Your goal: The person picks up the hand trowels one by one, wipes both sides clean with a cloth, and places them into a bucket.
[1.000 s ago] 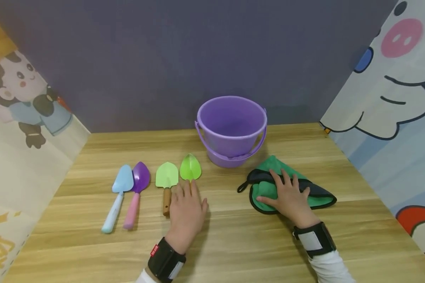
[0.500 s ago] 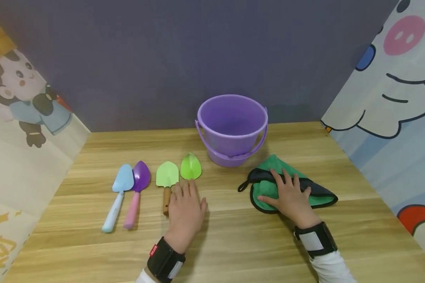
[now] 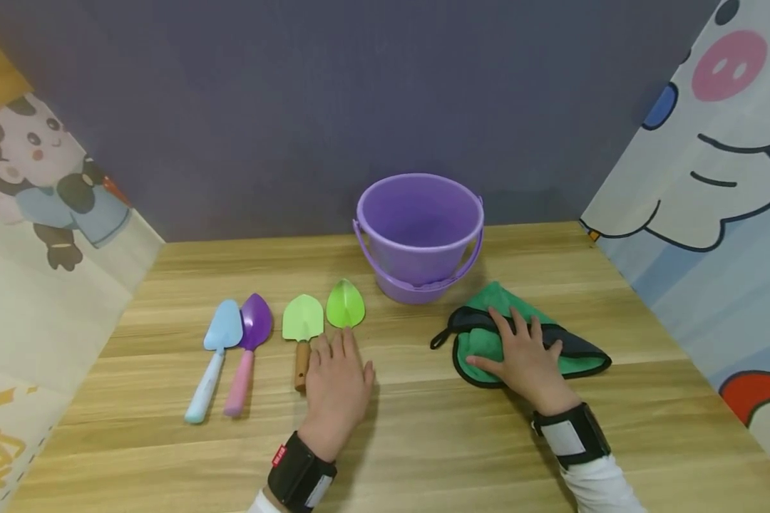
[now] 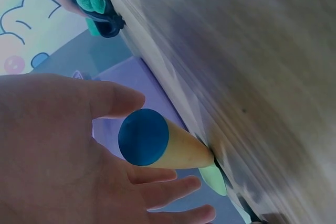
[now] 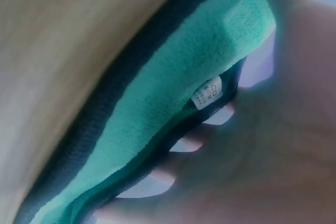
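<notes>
My left hand [image 3: 338,385] lies over the handle of a small trowel with a bright green pointed blade [image 3: 345,303]; its fingers are extended, fingertips near the blade's base. In the left wrist view, that trowel's tan handle [image 4: 184,148] with a blue end cap sits beside the thumb and below the palm. To the right, my right hand [image 3: 529,360] rests with spread fingers on a folded green towel [image 3: 481,349] with dark edging and a hanging loop. The right wrist view shows a white label [image 5: 208,93] at the towel's fold.
Left of my left hand lies a light green trowel [image 3: 303,318] with a wooden handle. Farther left, a purple trowel [image 3: 255,320] and a light blue trowel [image 3: 223,328] overlap at their blades. A purple bucket [image 3: 417,263] stands upright at the back, before a dark wall [image 3: 282,121].
</notes>
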Available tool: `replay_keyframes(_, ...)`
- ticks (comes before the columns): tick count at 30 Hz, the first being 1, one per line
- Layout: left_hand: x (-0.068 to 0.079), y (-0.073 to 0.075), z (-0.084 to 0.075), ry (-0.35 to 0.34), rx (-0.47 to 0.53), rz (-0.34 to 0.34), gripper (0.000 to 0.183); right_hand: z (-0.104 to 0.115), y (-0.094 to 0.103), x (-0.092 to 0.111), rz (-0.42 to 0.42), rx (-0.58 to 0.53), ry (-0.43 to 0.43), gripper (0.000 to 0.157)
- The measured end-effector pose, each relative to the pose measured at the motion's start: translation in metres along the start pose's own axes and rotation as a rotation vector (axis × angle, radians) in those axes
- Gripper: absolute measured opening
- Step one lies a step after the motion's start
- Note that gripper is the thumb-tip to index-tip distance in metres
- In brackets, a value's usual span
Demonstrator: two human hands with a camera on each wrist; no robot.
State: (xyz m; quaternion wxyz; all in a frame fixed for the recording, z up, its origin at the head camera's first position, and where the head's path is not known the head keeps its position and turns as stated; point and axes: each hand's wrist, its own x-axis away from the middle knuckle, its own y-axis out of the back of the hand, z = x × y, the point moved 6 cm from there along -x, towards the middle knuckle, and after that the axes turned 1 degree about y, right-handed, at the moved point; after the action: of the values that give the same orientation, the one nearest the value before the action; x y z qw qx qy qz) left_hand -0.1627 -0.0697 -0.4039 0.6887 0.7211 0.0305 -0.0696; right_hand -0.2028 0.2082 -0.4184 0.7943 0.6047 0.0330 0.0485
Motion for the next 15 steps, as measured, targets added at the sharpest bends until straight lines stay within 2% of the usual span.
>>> replay_keyframes(15,-0.0006,0.0002,0.0009,0.010,-0.004,0.002,0.069,-0.0041,-0.0031,-0.0032,0.018,-0.006,-0.005,0.104)
